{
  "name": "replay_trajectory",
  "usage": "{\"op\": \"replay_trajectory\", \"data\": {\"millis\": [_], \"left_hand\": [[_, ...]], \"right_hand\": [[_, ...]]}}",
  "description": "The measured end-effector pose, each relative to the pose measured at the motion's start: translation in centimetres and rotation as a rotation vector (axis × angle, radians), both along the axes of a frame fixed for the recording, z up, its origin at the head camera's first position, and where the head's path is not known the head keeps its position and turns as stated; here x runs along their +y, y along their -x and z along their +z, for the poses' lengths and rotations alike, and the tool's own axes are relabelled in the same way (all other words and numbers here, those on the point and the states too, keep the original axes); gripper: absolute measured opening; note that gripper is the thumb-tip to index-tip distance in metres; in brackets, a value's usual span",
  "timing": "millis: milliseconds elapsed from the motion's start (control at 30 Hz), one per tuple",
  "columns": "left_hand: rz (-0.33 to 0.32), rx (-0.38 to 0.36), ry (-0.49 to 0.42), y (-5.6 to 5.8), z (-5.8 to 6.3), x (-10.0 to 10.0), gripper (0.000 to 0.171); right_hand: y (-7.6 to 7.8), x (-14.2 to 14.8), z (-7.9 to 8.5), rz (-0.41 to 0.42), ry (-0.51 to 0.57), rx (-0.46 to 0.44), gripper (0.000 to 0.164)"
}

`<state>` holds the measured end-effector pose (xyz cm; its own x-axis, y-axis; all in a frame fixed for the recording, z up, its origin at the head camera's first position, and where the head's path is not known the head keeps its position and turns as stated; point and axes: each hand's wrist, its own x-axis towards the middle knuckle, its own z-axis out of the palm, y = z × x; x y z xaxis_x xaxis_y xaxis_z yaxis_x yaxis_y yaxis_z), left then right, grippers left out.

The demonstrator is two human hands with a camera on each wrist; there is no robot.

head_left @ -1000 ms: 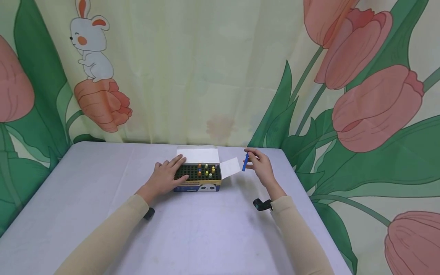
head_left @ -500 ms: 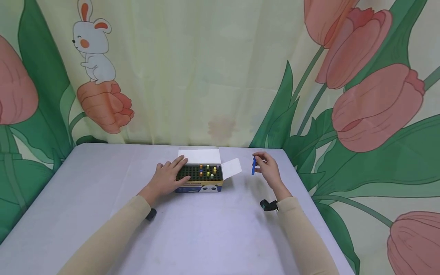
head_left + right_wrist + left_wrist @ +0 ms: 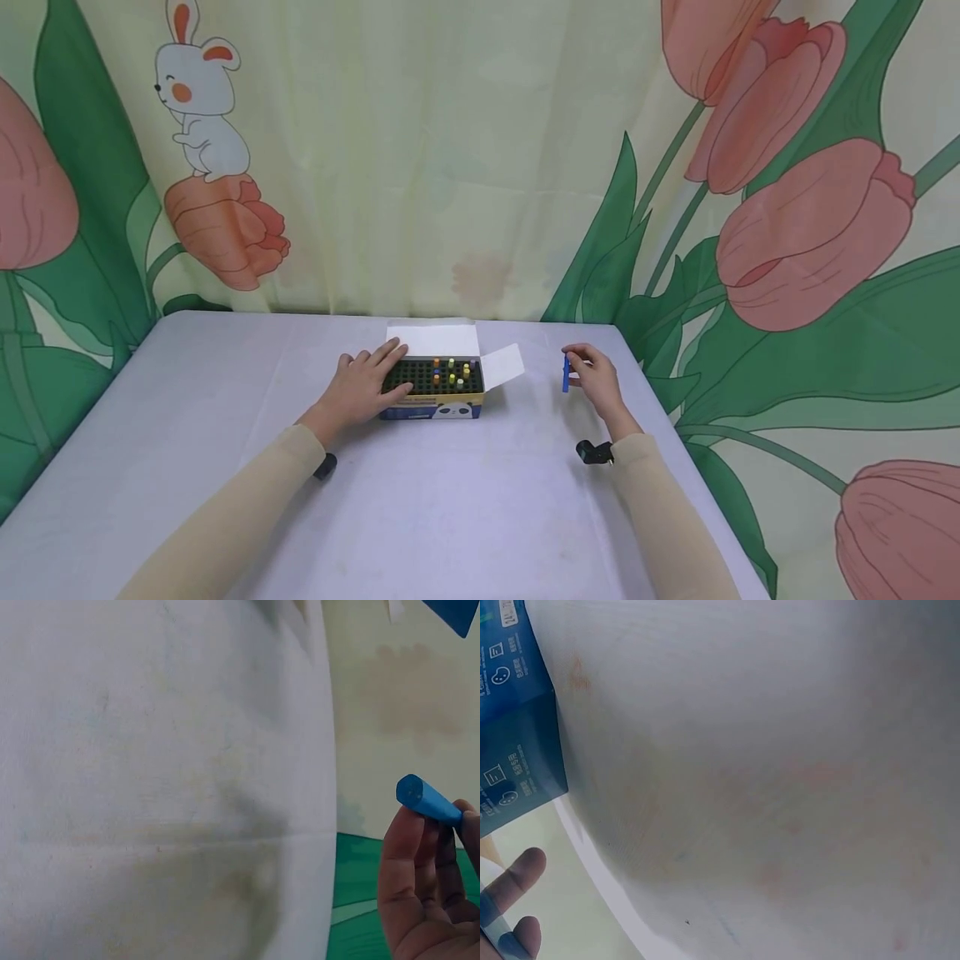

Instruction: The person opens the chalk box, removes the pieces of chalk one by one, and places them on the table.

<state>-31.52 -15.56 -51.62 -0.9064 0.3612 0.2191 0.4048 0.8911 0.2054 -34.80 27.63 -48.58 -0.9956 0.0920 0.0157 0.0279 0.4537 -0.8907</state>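
An open cardboard box (image 3: 420, 411) with a panda on its front stands on the table. Inside it, a black tray of holes (image 3: 416, 379) carries several markers (image 3: 452, 379) with orange, yellow and pale ends, towards the right. My left hand (image 3: 356, 387) rests spread over the box's left end, thumb along the front side and fingers at the back rim. The left wrist view has the box's blue side (image 3: 517, 750) and two fingertips (image 3: 526, 870) beyond it. Right of the box, above the table, my right hand (image 3: 597, 383) pinches a blue marker (image 3: 566, 375), held upright; its blunt end faces the wrist camera.
The white lid (image 3: 433, 340) leans back behind the box, and a white side flap (image 3: 502, 367) juts out to the right, between box and right hand. A pale cloth covers the table (image 3: 450, 517). Behind hangs a printed curtain (image 3: 420, 167) with tulips.
My right hand has moved right and slightly nearer with the blue marker, away from the side flap. The marker has gone from tilted to nearly upright. My left hand stays on the box.
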Motion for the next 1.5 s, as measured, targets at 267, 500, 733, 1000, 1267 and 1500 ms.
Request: {"op": "replay_trajectory", "data": {"millis": [267, 500, 733, 1000, 1267, 1500], "left_hand": [[-0.001, 0.004, -0.003, 0.1, 0.0, 0.2, 0.082], [0.000, -0.014, -0.019, -0.1, 0.4, 0.4, 0.081], [-0.007, -0.012, -0.021, 0.1, 0.4, 0.5, 0.081], [-0.010, -0.025, -0.010, 0.2, 0.4, 0.4, 0.081], [-0.003, -0.015, -0.020, 0.2, 0.0, 0.2, 0.080], [-0.006, -0.007, -0.030, 0.2, -0.1, 0.1, 0.080]], "right_hand": [[0.3, 1.3, -1.3, -0.022, -0.036, -0.037, 0.032], [0.3, 1.9, -1.6, -0.040, -0.067, -0.057, 0.031], [0.5, 2.6, -2.0, -0.067, -0.123, -0.080, 0.030], [0.5, 3.2, -2.7, -0.074, -0.214, -0.112, 0.027], [0.5, 3.8, -3.7, -0.058, -0.310, -0.105, 0.028], [0.5, 3.8, -4.2, -0.075, -0.334, -0.115, 0.027]]}}
